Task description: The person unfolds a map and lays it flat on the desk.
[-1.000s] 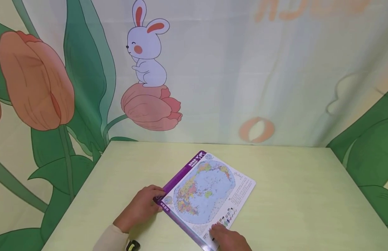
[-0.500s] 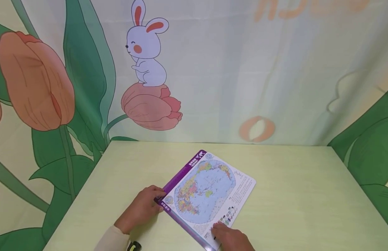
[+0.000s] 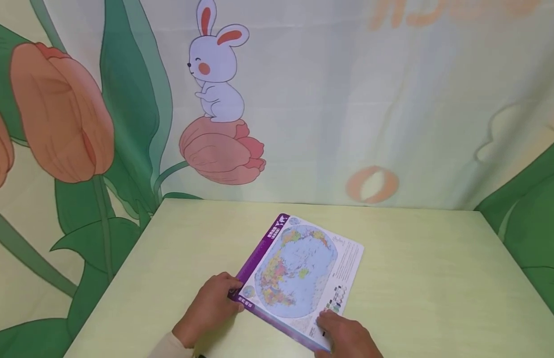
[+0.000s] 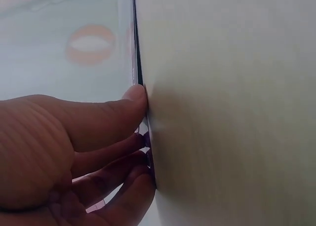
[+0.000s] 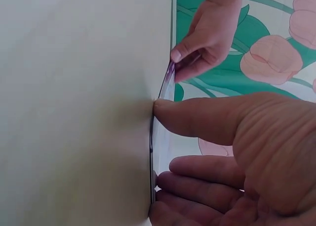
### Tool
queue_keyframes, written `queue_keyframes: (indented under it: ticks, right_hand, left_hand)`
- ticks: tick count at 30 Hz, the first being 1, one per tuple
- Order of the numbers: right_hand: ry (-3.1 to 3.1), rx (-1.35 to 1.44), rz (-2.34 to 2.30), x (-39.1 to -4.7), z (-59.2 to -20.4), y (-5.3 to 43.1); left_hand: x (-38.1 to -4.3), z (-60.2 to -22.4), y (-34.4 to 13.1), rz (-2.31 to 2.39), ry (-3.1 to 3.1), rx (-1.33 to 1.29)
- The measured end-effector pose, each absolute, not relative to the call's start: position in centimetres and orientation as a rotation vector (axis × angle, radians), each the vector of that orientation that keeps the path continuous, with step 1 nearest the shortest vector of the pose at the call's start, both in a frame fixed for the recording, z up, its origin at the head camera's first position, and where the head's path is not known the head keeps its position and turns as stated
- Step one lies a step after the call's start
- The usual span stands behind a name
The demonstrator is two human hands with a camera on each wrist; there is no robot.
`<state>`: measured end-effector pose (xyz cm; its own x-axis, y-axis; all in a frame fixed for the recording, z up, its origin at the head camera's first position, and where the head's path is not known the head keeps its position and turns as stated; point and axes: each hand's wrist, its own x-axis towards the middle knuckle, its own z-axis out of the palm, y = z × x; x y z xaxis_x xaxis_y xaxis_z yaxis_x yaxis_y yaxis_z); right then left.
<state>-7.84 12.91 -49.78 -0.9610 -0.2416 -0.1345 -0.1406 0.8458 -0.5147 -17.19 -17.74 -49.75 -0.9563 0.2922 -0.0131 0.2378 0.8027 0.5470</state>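
Note:
A thin world map board (image 3: 297,271), with a purple band along its left and near edges, lies slantwise on the table. My left hand (image 3: 214,303) grips its left corner, thumb at the near edge and fingers along the purple side. At the nearest corner my right hand (image 3: 348,335) holds the board, fingers over the printed right margin and thumb by the near edge. The left wrist view has the thumb and fingertips (image 4: 134,93) right at the board's thin edge. From the right wrist, the edge appears edge-on and slightly bowed between both hands.
The pale yellow table (image 3: 438,278) extends around the board on all sides. Behind it hangs a curtain (image 3: 299,99) printed with a white rabbit and tulips. A small dark object (image 3: 202,356) peeks in at the bottom edge beside the left sleeve.
The board has turned slightly counterclockwise, its far corner going left and its near corner right. Both hands have moved with it, the right one farther right. The head view has shifted a little.

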Motion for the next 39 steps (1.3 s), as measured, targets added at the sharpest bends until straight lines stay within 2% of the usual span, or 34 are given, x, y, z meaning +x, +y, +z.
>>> queue_keyframes:
  ticks: [17,31,39]
  right_hand:
    - [2.886,-0.022,-0.742,-9.2,-48.7,16.1]
    - [2.938,-0.122,-0.718,-9.9,-49.2,17.9]
    - [2.905,-0.128,-0.637,-10.2,-49.3,17.3]
  left_hand:
    - [-14.4,-49.2,-14.7,0.651,2.846,0.394]
    - [-13.6,-49.3,-13.8,0.673,2.789,0.312]
    - [-14.0,-49.9,-14.9,0.812,2.822,0.431]
